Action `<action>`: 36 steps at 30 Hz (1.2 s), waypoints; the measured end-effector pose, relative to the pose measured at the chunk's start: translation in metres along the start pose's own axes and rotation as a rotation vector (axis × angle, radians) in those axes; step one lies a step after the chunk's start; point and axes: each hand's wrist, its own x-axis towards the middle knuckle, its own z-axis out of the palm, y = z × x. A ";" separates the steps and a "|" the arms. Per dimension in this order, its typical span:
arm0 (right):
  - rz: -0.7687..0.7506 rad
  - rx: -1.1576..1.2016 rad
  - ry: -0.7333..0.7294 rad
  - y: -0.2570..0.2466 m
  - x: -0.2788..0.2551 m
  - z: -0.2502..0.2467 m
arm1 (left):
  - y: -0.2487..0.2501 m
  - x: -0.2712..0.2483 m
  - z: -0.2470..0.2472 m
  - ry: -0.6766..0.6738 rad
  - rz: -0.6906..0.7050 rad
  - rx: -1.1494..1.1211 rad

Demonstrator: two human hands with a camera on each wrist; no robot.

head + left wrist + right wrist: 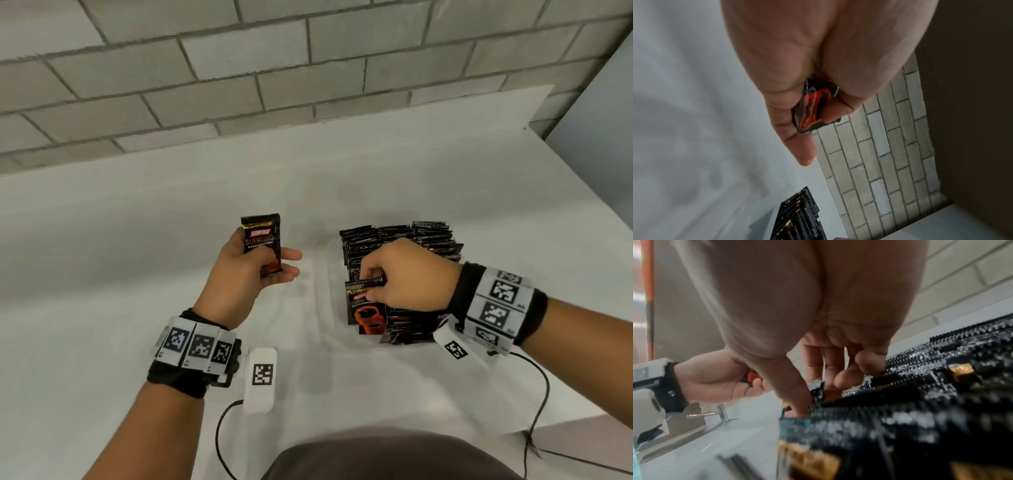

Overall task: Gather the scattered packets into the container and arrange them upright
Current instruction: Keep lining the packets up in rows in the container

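**Packets: one in each hand, rest upright in container**

Head: left hand grips a glossy black Kopiko Supremo coffee packet upright above the white table. Right hand pinches the top edge of the front black packet with red cup print among serrated-edged black packets standing in the clear plastic container.

Left wrist: fingers curled round the packet's red-printed bottom.

Right wrist: thumb and fingertips clamp the packet's top; blurred.

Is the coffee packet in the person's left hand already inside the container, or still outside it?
Outside. The left hand holds the packet upright in the air above the white table, apart from the packed container.
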 end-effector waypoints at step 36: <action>0.029 0.508 0.184 -0.007 -0.005 -0.044 | -0.020 -0.009 0.023 -0.173 0.046 0.287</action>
